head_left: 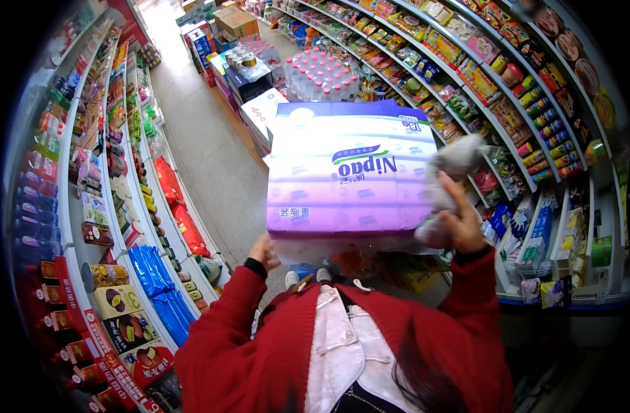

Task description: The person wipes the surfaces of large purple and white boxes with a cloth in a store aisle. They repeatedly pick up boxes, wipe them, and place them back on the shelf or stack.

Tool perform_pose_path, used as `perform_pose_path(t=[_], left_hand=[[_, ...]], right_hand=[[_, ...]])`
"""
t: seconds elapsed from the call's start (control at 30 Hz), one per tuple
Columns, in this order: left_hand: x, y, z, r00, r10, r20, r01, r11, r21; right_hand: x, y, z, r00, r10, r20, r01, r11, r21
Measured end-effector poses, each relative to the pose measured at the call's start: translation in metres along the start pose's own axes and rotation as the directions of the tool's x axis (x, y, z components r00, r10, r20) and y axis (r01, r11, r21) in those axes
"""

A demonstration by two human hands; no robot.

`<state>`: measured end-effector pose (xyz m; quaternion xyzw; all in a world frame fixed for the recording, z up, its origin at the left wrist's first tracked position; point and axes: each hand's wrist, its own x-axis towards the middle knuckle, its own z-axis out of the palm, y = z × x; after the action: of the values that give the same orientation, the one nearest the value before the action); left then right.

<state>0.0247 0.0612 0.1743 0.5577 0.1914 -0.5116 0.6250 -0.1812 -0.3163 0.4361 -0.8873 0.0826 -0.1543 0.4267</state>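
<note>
A large purple and white pack of toilet rolls (346, 175), wrapped in clear plastic, is held up in front of my chest. My left hand (263, 252) grips its lower left corner from beneath. My right hand (459, 220) presses against its right side with a grey crumpled cloth (454, 165) held between the fingers. Both sleeves are red.
I stand in a shop aisle with a grey floor (205, 144). Shelves of snacks and bottles (115, 179) line the left, shelves of packets (480, 76) the right. Ahead stand shrink-wrapped water bottles (322, 72) and cardboard boxes (236, 20).
</note>
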Motion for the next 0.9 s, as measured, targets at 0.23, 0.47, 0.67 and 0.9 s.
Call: perform_pose_path(t=[0.23, 0.47, 0.67, 0.9], left_hand=[[-0.027, 0.040, 0.045, 0.658, 0.721, 0.218, -0.713, 0.690, -0.127], [-0.020, 0.040, 0.062, 0.630, 0.747, 0.213, -0.743, 0.660, -0.114], [-0.008, 0.023, 0.045, 0.589, 0.792, 0.159, -0.807, 0.587, 0.064], [-0.040, 0.039, 0.064, 0.618, 0.774, 0.138, -0.776, 0.629, -0.048]], right_hand=[[0.090, 0.052, 0.082, 0.959, 0.284, 0.028, -0.176, 0.666, -0.724], [0.194, 0.042, 0.182, 0.985, -0.075, 0.157, 0.161, 0.730, -0.664], [0.174, -0.023, 0.272, 0.875, -0.144, 0.461, 0.392, 0.771, -0.502], [0.189, 0.154, 0.093, 0.977, -0.028, -0.212, -0.139, 0.671, -0.728]])
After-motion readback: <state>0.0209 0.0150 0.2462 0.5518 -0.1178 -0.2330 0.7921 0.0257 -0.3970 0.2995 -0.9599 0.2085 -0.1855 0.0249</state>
